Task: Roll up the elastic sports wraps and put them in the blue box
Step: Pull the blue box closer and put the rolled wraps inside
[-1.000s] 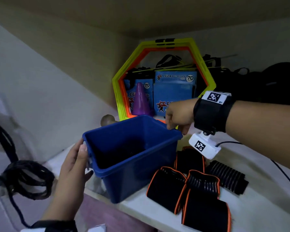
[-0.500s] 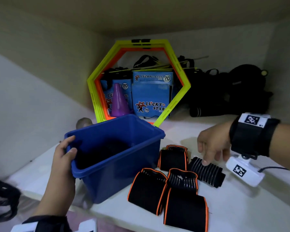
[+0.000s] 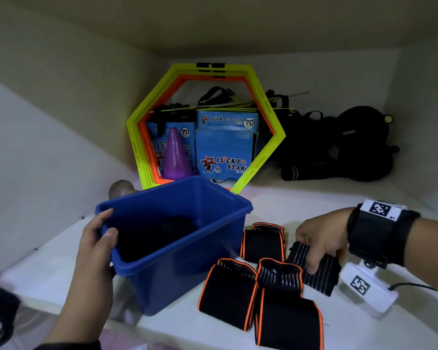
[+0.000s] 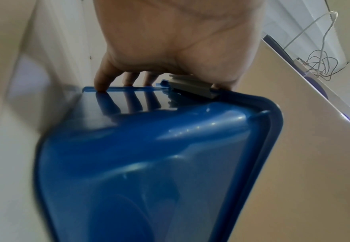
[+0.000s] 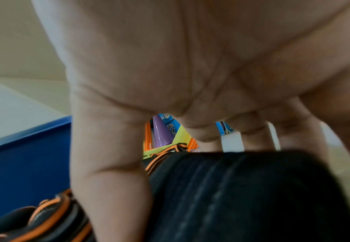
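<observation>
Right hand [image 3: 321, 238] had fingers curled around a striped wrap [image 3: 316, 272], left hand [image 3: 94, 246] gripped the blue box [image 3: 187, 274] rim, something dark inside.

One blue box [image 3: 177, 271]; three orange-edged wraps [image 3: 228, 291]; one striped black wrap [image 3: 319, 276]; one purple cone [image 3: 175, 157]; three blue Lucky Star packets [image 3: 225, 152] visible; two hands [image 3: 96, 248].

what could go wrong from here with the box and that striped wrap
The blue box sits close to the shelf's front edge and the left hand holds only its rim, so a tug could tip it off.

The right hand has its grip on the striped wrap from above; lifted like that, the roll may loosen.

The orange-edged wraps lie right beside it and could get dragged along.
</observation>
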Available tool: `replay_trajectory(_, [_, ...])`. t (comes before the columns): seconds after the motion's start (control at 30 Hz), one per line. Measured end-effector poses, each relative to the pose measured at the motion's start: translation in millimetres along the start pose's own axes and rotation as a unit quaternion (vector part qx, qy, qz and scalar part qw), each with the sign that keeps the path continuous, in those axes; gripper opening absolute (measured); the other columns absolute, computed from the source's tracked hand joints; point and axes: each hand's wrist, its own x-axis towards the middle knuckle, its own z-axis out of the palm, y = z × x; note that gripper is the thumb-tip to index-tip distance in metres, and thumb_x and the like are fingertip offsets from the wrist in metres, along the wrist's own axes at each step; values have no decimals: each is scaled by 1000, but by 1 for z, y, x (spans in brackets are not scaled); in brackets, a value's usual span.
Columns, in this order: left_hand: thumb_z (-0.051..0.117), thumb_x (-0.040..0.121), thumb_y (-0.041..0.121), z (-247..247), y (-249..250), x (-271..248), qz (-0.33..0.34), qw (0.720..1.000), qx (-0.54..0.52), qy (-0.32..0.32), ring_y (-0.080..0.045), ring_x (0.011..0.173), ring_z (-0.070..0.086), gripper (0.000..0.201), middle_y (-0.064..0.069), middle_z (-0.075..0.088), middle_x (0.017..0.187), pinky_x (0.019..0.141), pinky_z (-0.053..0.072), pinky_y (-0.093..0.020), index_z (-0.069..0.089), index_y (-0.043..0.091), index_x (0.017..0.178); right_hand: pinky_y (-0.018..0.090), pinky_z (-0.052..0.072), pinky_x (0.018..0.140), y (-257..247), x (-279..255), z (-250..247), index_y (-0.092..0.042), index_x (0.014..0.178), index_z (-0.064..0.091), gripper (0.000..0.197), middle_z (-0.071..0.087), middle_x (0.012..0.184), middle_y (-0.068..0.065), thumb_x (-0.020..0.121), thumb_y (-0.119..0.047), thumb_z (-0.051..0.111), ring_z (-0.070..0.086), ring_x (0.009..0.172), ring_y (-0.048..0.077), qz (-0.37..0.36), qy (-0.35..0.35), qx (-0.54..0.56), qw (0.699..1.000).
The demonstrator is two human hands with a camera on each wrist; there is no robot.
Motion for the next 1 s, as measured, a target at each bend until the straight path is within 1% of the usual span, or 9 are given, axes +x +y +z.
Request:
replay_trajectory(0.1, [49, 90, 35, -1, 3, -1, -7, 1000, 6, 3, -11, 121, 58, 34, 18, 60, 131, 95, 47, -43, 61, 50, 118, 33, 58, 51, -1, 1, 2, -2, 114, 58, 49, 74, 96, 17, 72, -9, 84, 74, 71, 26, 4, -13, 35, 999])
replay_trajectory(0.2, [44, 103, 24, 0, 4, -2, -14, 1000, 8, 4, -7, 119, 58, 35, 20, 58, 131, 94, 47, -42, 61, 51, 118, 27, 56, 48, -1, 0, 3, 2, 120, 61, 47, 72, 93, 14, 77, -5, 80, 73, 68, 21, 1, -14, 37, 999])
replay_trajectory(0.4, [41, 104, 17, 5, 6, -2, -15, 1000, 7, 13, 11, 104, 60, 38, 29, 59, 119, 97, 45, -35, 61, 47, 116, 27, 58, 57, 1, -4, 0, -4, 109, 66, 35, 75, 92, 8, 78, -11, 82, 75, 73, 17, -6, -10, 52, 999])
replay_trajectory(0.57, [47, 103, 18, 6, 9, -5, -20, 1000, 0, 14, 11, 102, 62, 34, 26, 59, 122, 97, 48, -31, 61, 46, 116, 37, 60, 59, -4, -18, -25, -9, 107, 64, 54, 75, 102, 18, 63, -25, 89, 75, 90, 36, -26, 32, 22, 999])
replay_trajectory(0.7, [39, 104, 4, 11, 14, -8, -41, 999, -35, 2, 14, 81, 66, 36, 15, 60, 118, 70, 54, -10, 57, 28, 124, 53, 58, 74, -30, -53, -65, 0, 107, 63, 86, 73, 100, 26, 39, -38, 98, 72, 91, 44, -150, 140, 84, 975])
replay_trajectory(0.77, [40, 103, 3, 12, 16, -10, -41, 998, -40, -2, 13, 79, 67, 35, 14, 61, 115, 63, 52, -6, 57, 25, 123, 62, 50, 87, -57, -71, -81, 4, 109, 62, 91, 71, 103, 30, 38, -37, 100, 67, 99, 52, -229, 166, 141, 949])
replay_trajectory(0.83, [50, 101, 12, 11, 12, -9, -28, 999, -39, 12, 7, 97, 67, 32, 13, 62, 123, 79, 55, -14, 61, 34, 123, 62, 43, 94, -92, -83, -86, 4, 112, 62, 82, 70, 108, 31, 44, -24, 96, 64, 105, 54, -279, 153, 158, 935])
replay_trajectory(0.9, [62, 88, 39, 6, 10, -8, -17, 1000, -18, 13, -9, 123, 60, 39, 13, 59, 135, 106, 48, -38, 60, 43, 127, 58, 45, 91, -136, -82, -81, 1, 115, 63, 64, 71, 110, 28, 57, -16, 83, 64, 107, 51, -305, 128, 117, 936])
replay_trajectory(1.0, [59, 71, 55, 2, 9, -8, -14, 1000, 1, 4, -18, 132, 53, 62, 10, 54, 143, 113, 39, -54, 56, 44, 132, 36, 56, 72, -202, -65, -69, -11, 107, 69, 40, 75, 101, 14, 72, -23, 84, 71, 89, 32, -275, 145, -81, 947])
